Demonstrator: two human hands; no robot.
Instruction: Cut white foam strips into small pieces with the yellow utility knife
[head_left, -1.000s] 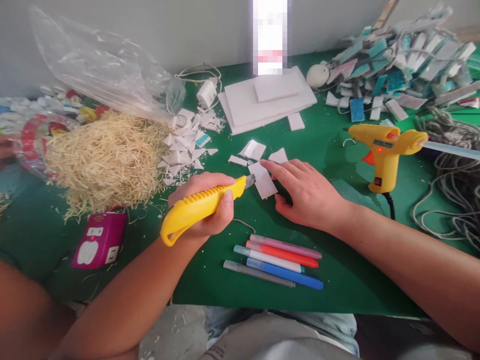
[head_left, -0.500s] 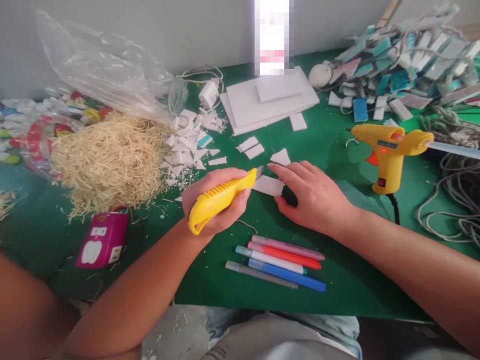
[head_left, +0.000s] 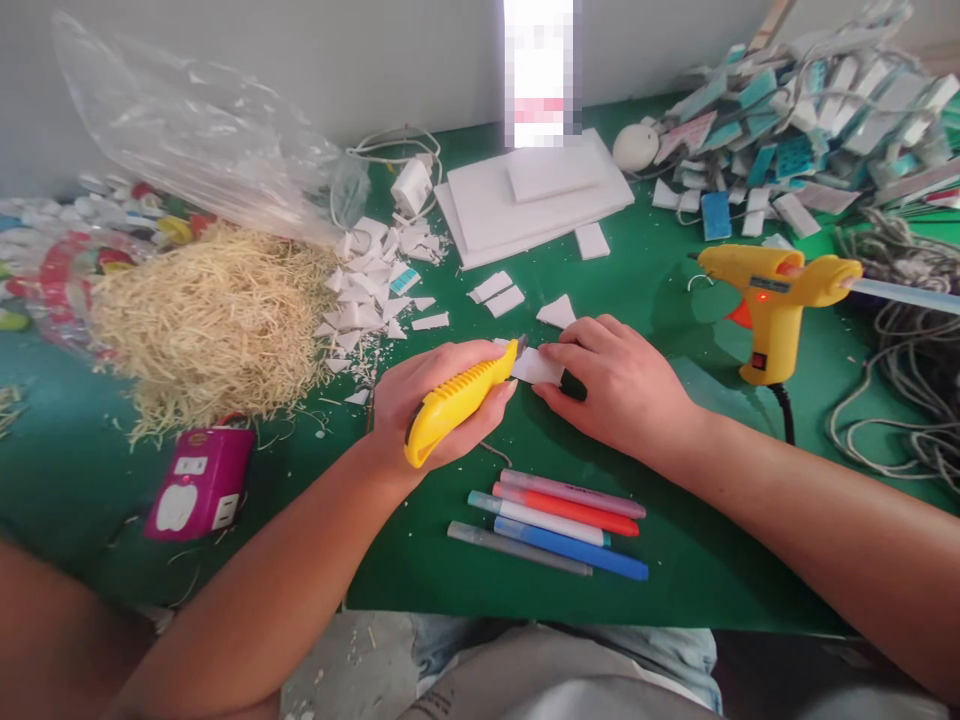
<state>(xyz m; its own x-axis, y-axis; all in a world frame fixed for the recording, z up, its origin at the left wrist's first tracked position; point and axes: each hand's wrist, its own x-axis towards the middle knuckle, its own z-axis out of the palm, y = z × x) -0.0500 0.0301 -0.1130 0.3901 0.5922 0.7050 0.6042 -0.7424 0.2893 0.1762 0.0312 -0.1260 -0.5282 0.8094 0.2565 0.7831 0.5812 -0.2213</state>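
A yellow box cutter [head_left: 459,402] is wrapped in my left hand [head_left: 409,405], its blade pointing away and to the right. The blade tip meets a small white foam-board strip [head_left: 536,366] lying on the green table. From the right, my right hand [head_left: 619,375] grips that strip's end between thumb and fingers. Part of the strip is hidden under the cutter and the left fingers. Just beyond the hands lie a white offcut [head_left: 556,311] and two narrow white pieces [head_left: 504,301].
Several markers [head_left: 570,545] lie in front of me. A yellow glue gun [head_left: 769,310] stands at right beside tangled cord [head_left: 892,350]. Wood shavings [head_left: 217,330], white scraps [head_left: 367,285] and a magenta socket adapter [head_left: 201,482] are at left. White foam boards [head_left: 487,220] lie behind.
My left hand has shifted slightly right with the box cutter, whose handle now tilts more steeply. The right hand's fingers have drawn in closer on the white strip.
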